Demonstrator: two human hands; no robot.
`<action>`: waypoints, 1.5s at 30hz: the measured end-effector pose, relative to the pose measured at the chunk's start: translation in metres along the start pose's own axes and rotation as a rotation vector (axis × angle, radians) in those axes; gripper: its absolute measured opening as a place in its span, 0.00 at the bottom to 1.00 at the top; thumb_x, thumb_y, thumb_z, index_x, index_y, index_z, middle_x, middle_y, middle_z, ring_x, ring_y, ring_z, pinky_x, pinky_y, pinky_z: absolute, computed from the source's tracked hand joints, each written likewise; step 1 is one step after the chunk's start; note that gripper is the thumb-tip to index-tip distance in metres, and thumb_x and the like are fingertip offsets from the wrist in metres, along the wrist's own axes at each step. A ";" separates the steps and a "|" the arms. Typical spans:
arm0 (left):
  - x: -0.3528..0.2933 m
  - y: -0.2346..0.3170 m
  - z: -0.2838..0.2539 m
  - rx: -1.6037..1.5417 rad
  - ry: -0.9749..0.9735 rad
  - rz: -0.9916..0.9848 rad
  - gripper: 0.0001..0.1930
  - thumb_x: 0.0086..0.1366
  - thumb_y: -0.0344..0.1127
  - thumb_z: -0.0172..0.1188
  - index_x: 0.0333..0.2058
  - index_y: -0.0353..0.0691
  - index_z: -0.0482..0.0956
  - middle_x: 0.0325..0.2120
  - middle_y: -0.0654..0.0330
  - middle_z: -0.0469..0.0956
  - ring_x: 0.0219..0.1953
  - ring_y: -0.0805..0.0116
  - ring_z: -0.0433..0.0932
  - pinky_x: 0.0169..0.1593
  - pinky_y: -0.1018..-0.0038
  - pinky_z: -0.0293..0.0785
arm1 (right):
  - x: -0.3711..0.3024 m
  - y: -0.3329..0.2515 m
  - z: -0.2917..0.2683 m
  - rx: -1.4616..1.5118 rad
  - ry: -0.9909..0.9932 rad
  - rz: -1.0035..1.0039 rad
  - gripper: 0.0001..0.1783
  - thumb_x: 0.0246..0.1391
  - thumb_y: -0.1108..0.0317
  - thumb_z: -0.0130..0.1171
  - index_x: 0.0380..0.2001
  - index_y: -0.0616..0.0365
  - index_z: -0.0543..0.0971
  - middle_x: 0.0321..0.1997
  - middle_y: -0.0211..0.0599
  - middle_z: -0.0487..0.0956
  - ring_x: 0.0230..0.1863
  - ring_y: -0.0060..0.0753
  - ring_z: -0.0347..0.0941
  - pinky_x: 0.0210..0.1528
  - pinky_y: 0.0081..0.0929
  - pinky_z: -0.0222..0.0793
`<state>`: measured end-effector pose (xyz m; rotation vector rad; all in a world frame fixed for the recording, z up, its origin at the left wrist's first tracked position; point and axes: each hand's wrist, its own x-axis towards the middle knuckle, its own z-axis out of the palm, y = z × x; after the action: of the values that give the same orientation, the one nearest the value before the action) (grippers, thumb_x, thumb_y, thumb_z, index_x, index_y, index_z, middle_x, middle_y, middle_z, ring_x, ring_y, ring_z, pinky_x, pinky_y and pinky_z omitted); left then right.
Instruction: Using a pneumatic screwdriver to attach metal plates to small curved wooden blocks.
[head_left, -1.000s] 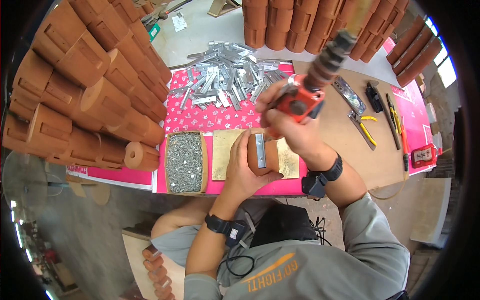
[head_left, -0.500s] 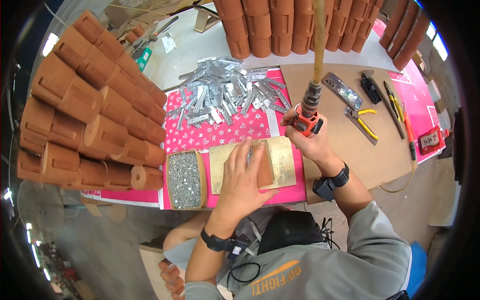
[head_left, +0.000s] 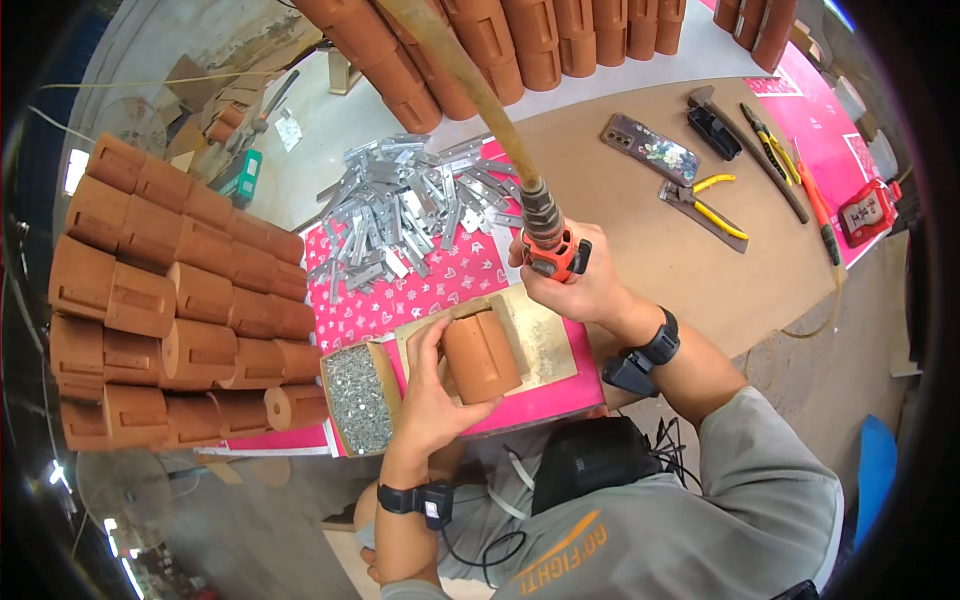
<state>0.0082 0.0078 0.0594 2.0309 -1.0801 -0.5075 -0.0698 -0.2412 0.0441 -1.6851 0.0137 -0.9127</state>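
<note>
A reddish-brown clay-coloured cylinder (head_left: 478,350) lies on a wooden board (head_left: 550,345) in front of me, a lengthwise groove showing on its upper side. My left hand (head_left: 428,390) holds it from the left, fingers along its side and thumb at its near end. In my right hand (head_left: 575,280) is an orange-and-black pneumatic screwdriver (head_left: 545,240), gripped to the right of and beyond the cylinder. Its thick yellowish hose (head_left: 470,80) runs up from it; its tip is hidden. A cardboard box of screws (head_left: 360,400) stands left of the board.
A heap of flat metal strips (head_left: 410,205) lies on the pink covering beyond the board. Stacked cylinders rise at the left (head_left: 200,300) and far side (head_left: 520,45). On brown cardboard at right lie a phone (head_left: 650,148), yellow-handled pliers (head_left: 712,208) and a hammer (head_left: 750,150).
My left hand has shifted from over the cylinder to its left side, uncovering its grooved top. The right hand still grips the screwdriver. The view has shifted.
</note>
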 end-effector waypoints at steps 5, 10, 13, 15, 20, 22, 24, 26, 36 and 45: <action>-0.002 -0.017 0.001 -0.219 -0.042 -0.069 0.59 0.41 0.37 0.83 0.69 0.41 0.54 0.63 0.51 0.60 0.67 0.54 0.62 0.69 0.61 0.62 | -0.002 0.003 0.000 -0.035 -0.022 0.000 0.15 0.40 0.76 0.68 0.36 0.60 0.80 0.28 0.32 0.78 0.26 0.23 0.71 0.32 0.24 0.70; 0.001 -0.016 -0.013 -0.176 -0.051 -0.008 0.51 0.49 0.38 0.78 0.69 0.39 0.56 0.61 0.49 0.66 0.66 0.55 0.64 0.67 0.61 0.63 | -0.002 0.000 -0.001 -0.034 -0.024 0.030 0.15 0.41 0.76 0.67 0.36 0.61 0.80 0.28 0.33 0.80 0.27 0.22 0.74 0.33 0.24 0.72; 0.019 -0.029 -0.018 -0.414 0.239 -0.111 0.38 0.58 0.36 0.71 0.65 0.37 0.64 0.58 0.47 0.72 0.64 0.52 0.68 0.66 0.62 0.64 | 0.000 -0.002 -0.001 0.006 -0.029 0.047 0.14 0.41 0.77 0.66 0.36 0.61 0.80 0.29 0.33 0.81 0.27 0.22 0.75 0.34 0.23 0.73; 0.044 -0.042 -0.032 -0.117 0.271 -0.181 0.33 0.59 0.34 0.68 0.63 0.36 0.68 0.57 0.47 0.74 0.63 0.49 0.70 0.66 0.62 0.65 | 0.002 -0.007 -0.003 -0.002 -0.030 0.075 0.14 0.42 0.77 0.66 0.36 0.61 0.79 0.28 0.34 0.81 0.28 0.22 0.76 0.34 0.24 0.73; 0.089 -0.084 -0.052 0.570 0.342 -0.108 0.24 0.60 0.29 0.64 0.56 0.34 0.75 0.57 0.45 0.73 0.58 0.43 0.72 0.63 0.59 0.68 | 0.000 -0.008 -0.005 -0.039 -0.051 0.094 0.15 0.41 0.76 0.67 0.36 0.61 0.79 0.28 0.32 0.81 0.28 0.23 0.75 0.34 0.24 0.73; 0.099 -0.091 -0.053 0.731 0.368 -0.128 0.23 0.60 0.26 0.61 0.55 0.35 0.76 0.57 0.44 0.73 0.57 0.43 0.73 0.61 0.56 0.70 | -0.001 -0.006 -0.004 -0.055 -0.048 0.084 0.15 0.40 0.76 0.67 0.35 0.61 0.80 0.28 0.32 0.80 0.27 0.23 0.75 0.34 0.24 0.72; 0.102 -0.089 -0.054 0.689 0.359 -0.127 0.22 0.60 0.23 0.60 0.55 0.37 0.76 0.55 0.44 0.73 0.55 0.42 0.74 0.57 0.54 0.72 | -0.001 -0.004 0.000 0.016 -0.011 0.041 0.15 0.39 0.76 0.68 0.34 0.60 0.80 0.26 0.31 0.79 0.26 0.24 0.74 0.33 0.23 0.71; 0.104 -0.080 -0.052 0.697 0.307 -0.286 0.22 0.60 0.23 0.59 0.55 0.37 0.76 0.52 0.44 0.74 0.52 0.41 0.76 0.54 0.53 0.74 | -0.001 0.001 -0.003 0.023 0.023 0.035 0.15 0.37 0.76 0.68 0.33 0.60 0.79 0.25 0.31 0.78 0.25 0.24 0.72 0.31 0.23 0.70; 0.082 -0.060 -0.045 -0.413 0.431 -0.267 0.21 0.64 0.22 0.62 0.56 0.34 0.74 0.37 0.58 0.81 0.36 0.71 0.80 0.39 0.76 0.76 | 0.001 -0.003 -0.003 -0.003 -0.074 0.070 0.12 0.42 0.79 0.60 0.34 0.62 0.79 0.31 0.34 0.81 0.31 0.25 0.77 0.37 0.25 0.74; 0.064 0.004 -0.006 -0.625 0.248 -0.151 0.19 0.66 0.22 0.62 0.56 0.36 0.75 0.35 0.63 0.82 0.38 0.80 0.78 0.43 0.81 0.73 | 0.000 -0.003 0.000 0.026 -0.009 0.042 0.17 0.38 0.77 0.67 0.37 0.61 0.81 0.29 0.32 0.80 0.27 0.22 0.73 0.34 0.23 0.72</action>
<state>0.0463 -0.0438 0.0666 1.5676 -0.5296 -0.5669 -0.0710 -0.2399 0.0462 -1.6589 0.0316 -0.8707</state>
